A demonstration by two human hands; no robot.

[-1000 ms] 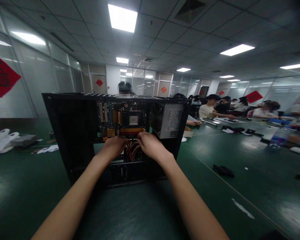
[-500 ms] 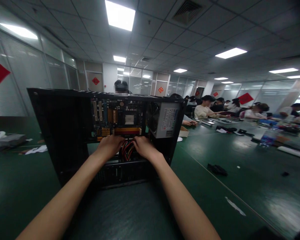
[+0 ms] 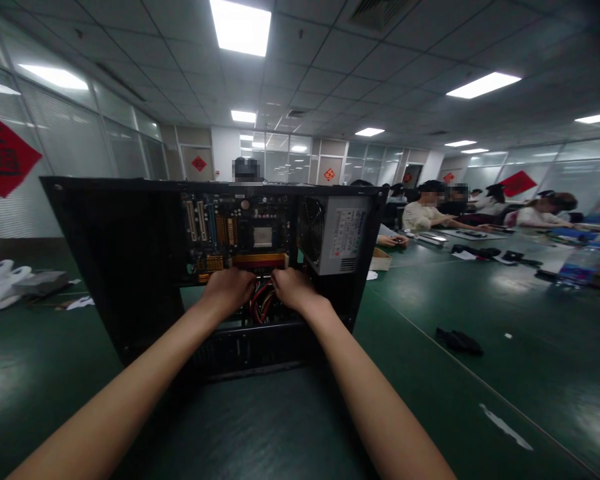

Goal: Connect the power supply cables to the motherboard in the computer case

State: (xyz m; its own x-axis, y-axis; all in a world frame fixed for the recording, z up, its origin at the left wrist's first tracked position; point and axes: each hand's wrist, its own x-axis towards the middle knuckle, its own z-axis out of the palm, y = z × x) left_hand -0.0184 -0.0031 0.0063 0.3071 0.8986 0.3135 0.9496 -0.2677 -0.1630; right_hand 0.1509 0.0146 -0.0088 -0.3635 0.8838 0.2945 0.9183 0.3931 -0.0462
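Observation:
A black computer case [image 3: 87, 240] stands with its open side facing me. Inside are a motherboard [image 3: 247, 220] with a silver square [image 3: 263, 236] on it and, at the upper right, a grey power supply [image 3: 347, 240]. My left hand [image 3: 229, 292] and my right hand [image 3: 294, 289] both reach in just below the yellow and red memory slots [image 3: 259, 261]. Fingers are curled in on each hand, and what lies between the fingertips is hidden. A bundle of coloured cables [image 3: 263, 302] hangs between and below the hands.
The case rests on a green table [image 3: 405, 373]. To the left are white plastic bags [image 3: 3, 283] and a grey box [image 3: 41, 283]. A black cloth-like item [image 3: 459, 341] and a water bottle [image 3: 577, 267] lie to the right. Several people sit farther back.
The view has turned slightly left, so the table and people to the right appear farther right. Both hands stay at the same spot in the case, with fingers still curled.

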